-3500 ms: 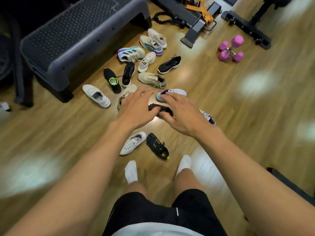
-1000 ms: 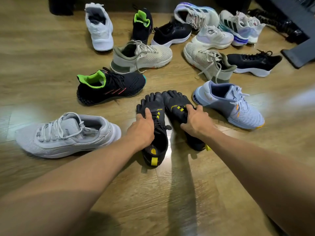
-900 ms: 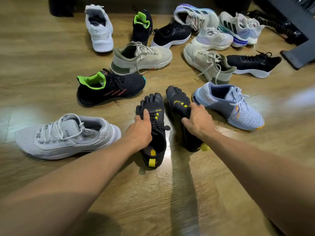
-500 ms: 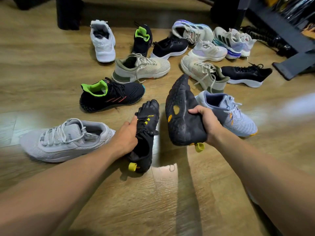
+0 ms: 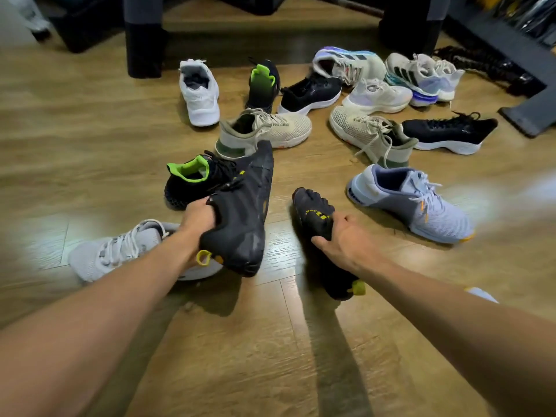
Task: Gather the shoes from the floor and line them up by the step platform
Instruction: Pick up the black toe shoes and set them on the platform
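Observation:
Several shoes lie scattered on the wooden floor in front of the grey step platform [image 5: 143,31]. My left hand [image 5: 197,219] grips a black toe shoe [image 5: 243,212] and holds it tilted up, its dark sole facing me and a yellow heel loop at the bottom. My right hand [image 5: 343,239] grips the matching black toe shoe [image 5: 313,206] by its middle, toes pointing away, heel low by the floor. Close by are a black shoe with a green collar [image 5: 192,182], a light grey sneaker [image 5: 120,251] and a pale blue sneaker [image 5: 415,203].
Farther back lie a white shoe [image 5: 200,94], two beige mesh shoes [image 5: 270,130] [image 5: 367,133], black trainers [image 5: 451,133] and pastel runners [image 5: 421,76]. A dark equipment frame [image 5: 529,115] and a black rope [image 5: 481,67] sit at the right. Bare floor stretches to the left.
Both toe shoes have come up off the floor. The left one is now raised and turned sole toward me; the right one has turned from sole-up back to top-up, lower and further right.

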`<state>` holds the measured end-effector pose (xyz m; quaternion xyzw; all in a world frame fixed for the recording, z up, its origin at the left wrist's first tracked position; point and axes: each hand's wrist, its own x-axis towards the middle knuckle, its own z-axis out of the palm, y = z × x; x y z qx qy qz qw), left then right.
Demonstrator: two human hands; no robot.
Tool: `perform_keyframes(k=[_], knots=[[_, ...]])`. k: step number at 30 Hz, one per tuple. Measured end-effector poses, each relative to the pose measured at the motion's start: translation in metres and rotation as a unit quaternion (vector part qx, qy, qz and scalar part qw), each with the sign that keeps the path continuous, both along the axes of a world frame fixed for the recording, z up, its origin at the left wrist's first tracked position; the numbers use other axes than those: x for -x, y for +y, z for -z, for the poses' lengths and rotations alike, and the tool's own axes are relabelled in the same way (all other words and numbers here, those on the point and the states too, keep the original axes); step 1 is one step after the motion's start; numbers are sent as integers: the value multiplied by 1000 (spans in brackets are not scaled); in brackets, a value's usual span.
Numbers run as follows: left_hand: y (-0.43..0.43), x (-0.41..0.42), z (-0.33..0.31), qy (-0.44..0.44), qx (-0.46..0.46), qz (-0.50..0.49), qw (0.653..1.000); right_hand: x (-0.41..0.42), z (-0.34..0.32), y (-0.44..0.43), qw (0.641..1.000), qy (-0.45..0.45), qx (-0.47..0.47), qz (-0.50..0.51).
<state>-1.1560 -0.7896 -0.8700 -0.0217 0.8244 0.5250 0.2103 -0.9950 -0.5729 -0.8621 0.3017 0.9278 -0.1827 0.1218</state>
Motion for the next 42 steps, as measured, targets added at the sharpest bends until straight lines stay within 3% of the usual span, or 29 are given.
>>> perform_keyframes(k=[2, 4, 6, 8, 12, 14, 16, 18, 19, 24, 28, 31, 37, 42], knots=[[10, -22, -8, 63, 16, 22, 998, -1, 2, -8, 999, 28, 31, -1], [19, -42, -8, 128, 130, 136, 974, -4, 5, -14, 997, 57, 55, -17], [22, -53, -1, 115, 209, 202, 950, -8, 6, -15, 995, 64, 66, -42], [23, -66, 1, 101, 225, 229, 942, -16, 6, -13, 991, 95, 74, -54], [20, -90, 0, 327, 200, 267, 884, -34, 10, -11, 971, 197, -44, -126], [18, -98, 0, 356, 198, 339, 848, -36, 10, -7, 970, 146, -77, -177], [20, -106, 4, 348, 274, 421, 792, -30, 5, 2, 968, 81, -96, -219], [24, -107, 11, 358, 350, 459, 734, -27, 1, 9, 941, 59, -158, -294], [27, -107, 11, 351, 364, 469, 724, -28, 1, 7, 926, 43, -176, -330], [40, -106, 11, 261, 363, 511, 734, -39, 10, -14, 892, -154, -117, -409], [40, -87, -22, 190, 316, 480, 796, -27, -19, -28, 929, -110, -86, -343], [32, -80, -70, 169, 286, 431, 839, -1, -74, -48, 961, -91, 23, -262], [5, -93, -225, 66, 348, 393, 849, 25, -229, -76, 950, -183, 201, -155], [-37, -114, -428, -50, 324, 373, 868, 15, -420, -105, 927, -221, 234, -194]])
